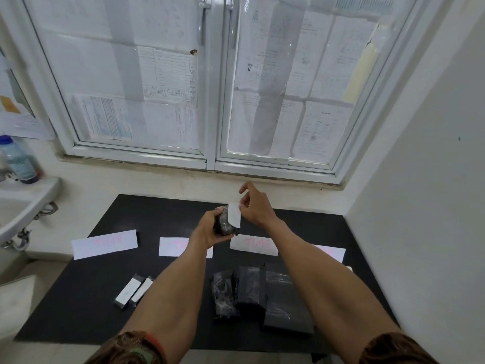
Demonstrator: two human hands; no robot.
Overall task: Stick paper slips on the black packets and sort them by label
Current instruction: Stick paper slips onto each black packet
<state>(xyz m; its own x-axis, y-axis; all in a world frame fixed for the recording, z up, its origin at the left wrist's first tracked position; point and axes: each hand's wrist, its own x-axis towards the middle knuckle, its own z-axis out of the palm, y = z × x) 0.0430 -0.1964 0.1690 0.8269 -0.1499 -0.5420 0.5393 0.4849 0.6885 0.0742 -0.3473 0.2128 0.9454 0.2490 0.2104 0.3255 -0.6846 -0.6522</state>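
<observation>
My left hand [207, 232] grips a black packet [223, 224] above the middle of the black table [78, 298]. My right hand [256, 206] pinches the top of a white paper slip [234, 215] that lies against the packet's face. Several white label sheets with pink lettering lie in a row: one at the left [105, 244], one partly behind my left arm [170, 246], one in the middle [253, 245], one at the right [333, 252]. Two packets bearing white slips [132, 290] lie at the front left. A heap of bare black packets [252, 292] sits between my forearms.
A white sink [23, 203] with a bottle [19, 161] on its rim stands at the left. A paper-covered window [210, 82] rises behind the table, and a white wall [420, 206] closes the right side.
</observation>
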